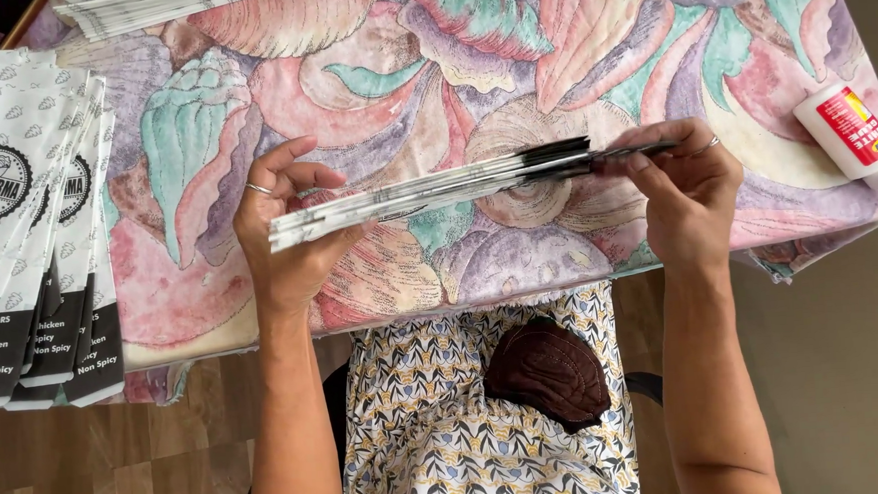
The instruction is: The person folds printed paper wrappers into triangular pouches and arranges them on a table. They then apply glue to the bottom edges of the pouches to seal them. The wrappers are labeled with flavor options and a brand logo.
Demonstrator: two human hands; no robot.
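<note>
Both hands hold a flat stack of paper bags (446,188) edge-on above the flower-patterned tablecloth (370,70): the left hand (283,235) cups one end with thumb under and fingers (290,165) curled loosely over it, while the right hand (681,189) pinches the dark far end between thumb and fingertips (645,161). Left of the left fingers lies a fanned pile of printed paper bags (27,228), and right of the right fingers, well apart, a white glue bottle (854,140) with a red tip.
</note>
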